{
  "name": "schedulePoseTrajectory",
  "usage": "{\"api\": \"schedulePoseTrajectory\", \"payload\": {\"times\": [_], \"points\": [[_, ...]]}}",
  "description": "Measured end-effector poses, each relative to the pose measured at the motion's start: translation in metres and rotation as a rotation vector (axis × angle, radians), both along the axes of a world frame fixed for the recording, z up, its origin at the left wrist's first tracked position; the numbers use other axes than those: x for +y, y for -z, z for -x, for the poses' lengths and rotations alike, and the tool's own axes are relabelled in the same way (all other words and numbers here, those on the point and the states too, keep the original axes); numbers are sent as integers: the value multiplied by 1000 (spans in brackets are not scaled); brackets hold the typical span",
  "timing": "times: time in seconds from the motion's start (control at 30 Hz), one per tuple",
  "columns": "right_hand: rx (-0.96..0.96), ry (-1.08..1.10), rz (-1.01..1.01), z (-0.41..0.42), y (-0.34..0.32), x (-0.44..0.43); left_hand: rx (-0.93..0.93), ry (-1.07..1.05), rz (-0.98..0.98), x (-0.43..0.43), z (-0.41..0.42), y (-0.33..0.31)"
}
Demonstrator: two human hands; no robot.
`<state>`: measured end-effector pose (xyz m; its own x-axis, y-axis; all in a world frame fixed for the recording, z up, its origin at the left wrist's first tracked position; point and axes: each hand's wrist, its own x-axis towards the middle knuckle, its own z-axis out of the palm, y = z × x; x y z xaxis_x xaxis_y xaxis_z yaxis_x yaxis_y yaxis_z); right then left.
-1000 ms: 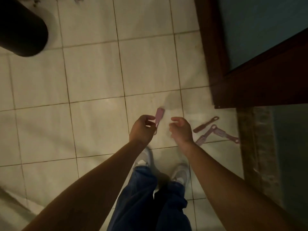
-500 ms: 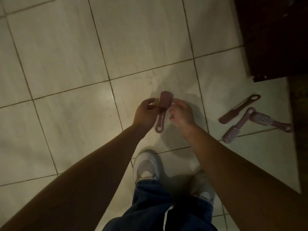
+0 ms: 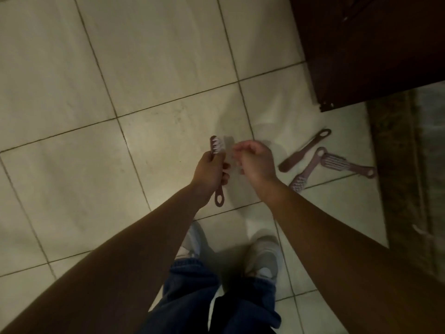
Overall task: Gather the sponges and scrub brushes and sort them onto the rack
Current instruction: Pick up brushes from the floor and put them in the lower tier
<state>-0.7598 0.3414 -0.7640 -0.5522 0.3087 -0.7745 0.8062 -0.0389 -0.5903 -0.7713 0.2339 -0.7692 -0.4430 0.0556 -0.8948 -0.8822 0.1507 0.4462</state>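
My left hand is closed around the handle of a pink scrub brush, held upright with its white bristles facing right and its loop end hanging below my fist. My right hand is beside it, fingers curled near a faint clear piece next to the bristles; whether it grips that piece I cannot tell. On the floor to the right lie three more pink brushes: a flat dark one, one with its bristle head toward me, and one lying crosswise.
I stand on pale floor tiles, my white shoes and blue trousers below. A dark wooden door or cabinet fills the top right. A mottled stone threshold runs along the right edge.
The brush has turned in my left hand, so its bristles now show and face right. My right hand has come off the brush head. The view has shifted slightly.
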Motion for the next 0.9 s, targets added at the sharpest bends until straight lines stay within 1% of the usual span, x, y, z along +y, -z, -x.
{"api": "schedulePoseTrajectory", "payload": {"times": [0.07, 0.13, 0.17, 0.2, 0.27, 0.37, 0.43, 0.53, 0.67, 0.73, 0.83, 0.9], "points": [[53, -205, -320, -7, 1, 27, -19, 18, -6, 18, -4, 1], [47, -451, -664, -14, 2, 54, -29, 59, -22, 35, -9, 1], [35, -549, -777, -17, 4, 66, -31, 77, -30, 43, -11, 2], [17, -622, -820, -19, 7, 76, -30, 96, -35, 49, -14, 3], [-30, -740, -795, -21, 10, 90, -26, 114, -40, 60, -19, 5], [-109, -977, -784, -28, 16, 103, -24, 128, -17, 72, -27, 9], [-120, -1109, -816, -33, 21, 109, -20, 142, 5, 76, -30, 13], [-97, -1229, -915, -37, 25, 114, -16, 143, 15, 78, -35, 18], [-42, -1316, -1051, -36, 29, 117, 9, 129, 24, 75, -37, 19], [-36, -1359, -1084, -35, 27, 116, 11, 117, 30, 73, -37, 17], [13, -1318, -1034, -35, 13, 109, 11, 104, 53, 67, -38, 4], [63, -1230, -951, -38, -5, 100, 20, 82, 72, 63, -38, -13]]}}
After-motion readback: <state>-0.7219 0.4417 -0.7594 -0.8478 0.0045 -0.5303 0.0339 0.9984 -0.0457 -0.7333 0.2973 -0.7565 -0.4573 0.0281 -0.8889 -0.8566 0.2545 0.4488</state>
